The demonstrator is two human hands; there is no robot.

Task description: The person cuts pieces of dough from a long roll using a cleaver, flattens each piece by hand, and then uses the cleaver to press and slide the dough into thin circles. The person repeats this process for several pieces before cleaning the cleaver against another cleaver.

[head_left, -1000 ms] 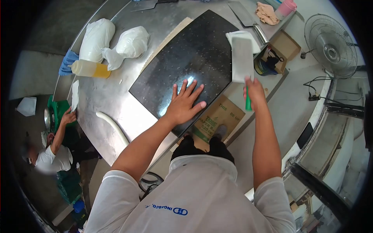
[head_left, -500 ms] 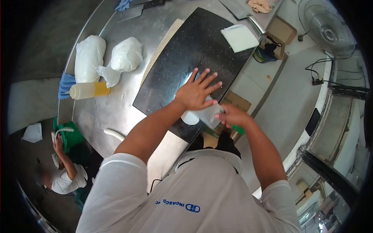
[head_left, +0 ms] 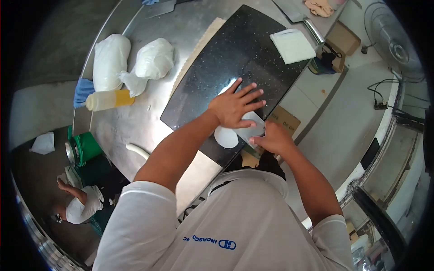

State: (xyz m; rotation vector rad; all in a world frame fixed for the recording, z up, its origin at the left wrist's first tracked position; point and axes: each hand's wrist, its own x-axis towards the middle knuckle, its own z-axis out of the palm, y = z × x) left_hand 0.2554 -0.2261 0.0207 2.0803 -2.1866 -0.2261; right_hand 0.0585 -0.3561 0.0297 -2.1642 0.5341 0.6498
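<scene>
Broad blade (head_left: 254,126) held low over black slab (head_left: 242,45)

A person in a white shirt works at a metal surface (head_left: 117,119), left hand (head_left: 236,108) spread palm down above the slab, fingers apart, partly covering the blade. Whether the palm presses on the metal cannot be told. The right hand (head_left: 275,137) is clamped on the blade's near end, thumb on top, the handle hidden. The blade lies at the slab's near right edge; just beside it, on the slab, is a flat white disc (head_left: 226,137). A folded white cloth (head_left: 293,46) rests toward the far right. To the left are two white plastic bags (head_left: 110,63), a squeeze bottle (head_left: 110,100) of yellow liquid and a pale strip (head_left: 137,150). Beyond, a co-worker (head_left: 86,205) is near a green bin (head_left: 89,148).
</scene>
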